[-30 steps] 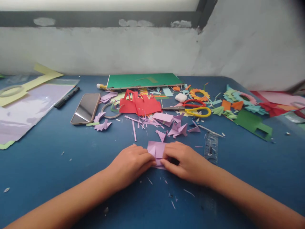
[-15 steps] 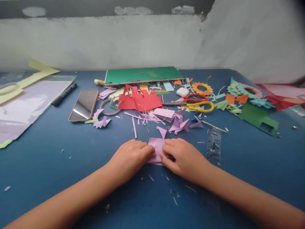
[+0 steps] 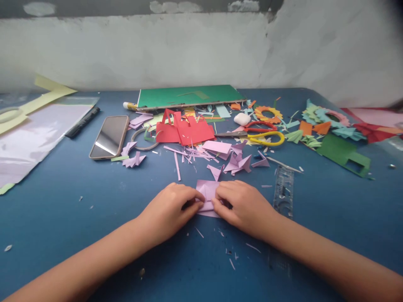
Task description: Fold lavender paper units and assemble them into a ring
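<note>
Head view: I've got the lilac paper piece point(image 3: 207, 192) pinned flat on the blue table point(image 3: 63, 218), near the middle. My left hand point(image 3: 168, 207) and right hand point(image 3: 244, 205) both have curled fingertips pressing down on its near edge. I'd say it's super light, thin and floppy, easy to tear or slide on this surface, so corners and fold lines seem the best spots to pinch. It looks pale purple, squarish, with small flaps already folded. Clear ruler point(image 3: 283, 191) sits just right, scissors point(image 3: 256, 136) further off.

Blue table point(image 3: 56, 218) against a patchy whitewashed wall point(image 3: 189, 50) — soft daylight.
</note>
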The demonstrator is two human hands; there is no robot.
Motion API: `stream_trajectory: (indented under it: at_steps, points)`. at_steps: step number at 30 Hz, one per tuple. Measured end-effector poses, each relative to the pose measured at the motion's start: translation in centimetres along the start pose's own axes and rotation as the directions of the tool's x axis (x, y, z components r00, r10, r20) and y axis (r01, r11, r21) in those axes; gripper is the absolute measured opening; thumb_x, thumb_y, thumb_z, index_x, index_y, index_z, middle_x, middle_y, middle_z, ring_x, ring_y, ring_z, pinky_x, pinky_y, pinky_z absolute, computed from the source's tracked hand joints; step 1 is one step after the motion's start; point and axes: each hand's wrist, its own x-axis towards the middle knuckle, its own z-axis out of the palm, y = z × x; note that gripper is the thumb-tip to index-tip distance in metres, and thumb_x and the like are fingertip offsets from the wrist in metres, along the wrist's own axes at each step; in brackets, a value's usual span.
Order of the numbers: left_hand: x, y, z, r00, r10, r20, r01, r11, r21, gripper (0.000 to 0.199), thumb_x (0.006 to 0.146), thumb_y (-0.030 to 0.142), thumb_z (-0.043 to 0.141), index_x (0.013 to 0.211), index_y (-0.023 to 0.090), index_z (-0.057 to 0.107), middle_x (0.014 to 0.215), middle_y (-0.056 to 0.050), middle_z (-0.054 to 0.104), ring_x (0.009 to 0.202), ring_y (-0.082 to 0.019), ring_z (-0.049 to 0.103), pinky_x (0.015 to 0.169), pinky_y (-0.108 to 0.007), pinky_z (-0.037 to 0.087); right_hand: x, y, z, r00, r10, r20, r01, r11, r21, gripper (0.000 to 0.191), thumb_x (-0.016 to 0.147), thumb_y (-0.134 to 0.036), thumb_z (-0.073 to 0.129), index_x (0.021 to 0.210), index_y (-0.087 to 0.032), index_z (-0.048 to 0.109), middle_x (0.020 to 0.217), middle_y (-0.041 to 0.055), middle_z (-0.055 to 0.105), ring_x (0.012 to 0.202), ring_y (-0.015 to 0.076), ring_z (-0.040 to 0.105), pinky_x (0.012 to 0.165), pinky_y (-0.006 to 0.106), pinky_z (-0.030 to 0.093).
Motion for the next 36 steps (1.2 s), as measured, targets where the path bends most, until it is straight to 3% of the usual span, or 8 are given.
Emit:
stream_trajectory:
  at_steps: [6, 12, 18, 25, 31, 33, 35, 36]
  points:
    - [-0.2, -0.2, 0.6, 0.999, 0.033, -0.037, -0.03, 0.997, 0.074, 0.013, 0.088, 0.02, 0.051, 0.092, 0.019, 0.063, 0.079, 0.0, 0.067, 0.073, -0.016, 0.059, 0.068, -0.027, 0.042, 0.4, -0.1, -0.2, 0.998, 0.023, 0.056, -0.021, 0.999, -0.04, 0.021, 0.083, -0.021, 0.048, 0.063, -0.017, 0.05, 0.06, -0.0006, 0.051, 0.058, 0.0128, 0.043, 0.058, 0.025, 0.029]
    - [-0.4, -0.2, 0.2, 0.997, 0.048, 0.053, -0.059, 0.969, 0.239, 0.021, 0.093, 0.023, 0.04, 0.095, 0.022, 0.06, 0.075, 0.0, 0.061, 0.067, -0.016, 0.056, 0.064, -0.03, 0.035, 0.5, -0.4, -0.4, 0.996, 0.047, 0.078, -0.043, 0.997, -0.057, 0.021, 0.084, -0.022, 0.047, 0.063, -0.017, 0.051, 0.06, -0.0006, 0.051, 0.058, 0.0125, 0.045, 0.056, 0.025, 0.028]
    - [-0.5, 0.5, -0.1, 0.991, 0.041, 0.129, -0.082, 0.938, 0.336, 0.017, 0.091, 0.016, 0.043, 0.095, 0.02, 0.059, 0.075, 0.0, 0.058, 0.067, -0.016, 0.054, 0.064, -0.03, 0.032, 0.5, -0.4, -0.4, 0.995, 0.033, 0.093, -0.024, 0.995, -0.097, 0.022, 0.084, -0.023, 0.046, 0.064, -0.017, 0.051, 0.061, 0.0, 0.052, 0.058, 0.0133, 0.046, 0.056, 0.026, 0.028]
    - [-0.6, 0.8, -0.1, 0.992, 0.076, 0.102, -0.112, 0.9, 0.421, 0.014, 0.09, 0.019, 0.047, 0.094, 0.021, 0.06, 0.074, 0.0, 0.057, 0.068, -0.018, 0.05, 0.064, -0.031, 0.032, 0.6, -0.5, -0.7, 0.993, 0.047, 0.112, -0.035, 0.993, -0.112, 0.022, 0.085, -0.023, 0.046, 0.065, -0.017, 0.052, 0.062, -0.0001, 0.053, 0.059, 0.0132, 0.047, 0.056, 0.026, 0.03]
    - [-0.9, 1.0, 0.5, 0.956, 0.288, 0.049, -0.282, 0.867, 0.411, 0.026, 0.094, 0.015, 0.034, 0.097, 0.015, 0.059, 0.094, -0.005, 0.061, 0.083, -0.019, 0.054, 0.078, -0.034, 0.037, 0.1, -0.4, -0.9, 0.979, 0.189, 0.074, -0.177, 0.973, -0.15, 0.027, 0.084, -0.037, 0.052, 0.065, -0.018, 0.051, 0.058, -0.0011, 0.052, 0.052, 0.0132, 0.046, 0.048, 0.025, 0.027]
    - [-0.9, 1.1, 0.6, 0.946, 0.321, 0.047, -0.31, 0.853, 0.42, 0.028, 0.094, 0.014, 0.032, 0.097, 0.014, 0.06, 0.091, -0.004, 0.062, 0.081, -0.018, 0.055, 0.081, -0.034, 0.037, -0.1, 0.1, -1.0, 0.994, 0.11, 0.015, -0.107, 0.986, -0.125, 0.026, 0.085, -0.036, 0.051, 0.068, -0.017, 0.053, 0.06, -0.0002, 0.052, 0.053, 0.0134, 0.046, 0.05, 0.025, 0.031]
    - [-1.0, 1.2, 0.6, 0.944, 0.328, 0.039, -0.311, 0.84, 0.445, 0.028, 0.093, 0.013, 0.033, 0.096, 0.014, 0.061, 0.091, -0.004, 0.063, 0.08, -0.018, 0.056, 0.084, -0.035, 0.037, -0.3, 0.7, -1.1, 0.994, -0.111, -0.01, 0.11, 0.99, -0.086, 0.021, 0.089, -0.029, 0.046, 0.077, -0.017, 0.057, 0.068, 0.0023, 0.056, 0.06, 0.0142, 0.049, 0.056, 0.026, 0.035]
    - [-1.0, 1.3, 0.6, 0.943, 0.33, 0.038, -0.311, 0.833, 0.457, 0.027, 0.093, 0.012, 0.034, 0.096, 0.014, 0.061, 0.09, -0.004, 0.063, 0.08, -0.019, 0.056, 0.085, -0.035, 0.037, -0.3, 1.1, -1.2, 0.97, -0.245, -0.008, 0.243, 0.967, -0.069, 0.02, 0.091, -0.025, 0.043, 0.083, -0.017, 0.059, 0.074, 0.0037, 0.058, 0.065, 0.0148, 0.05, 0.059, 0.026, 0.037]
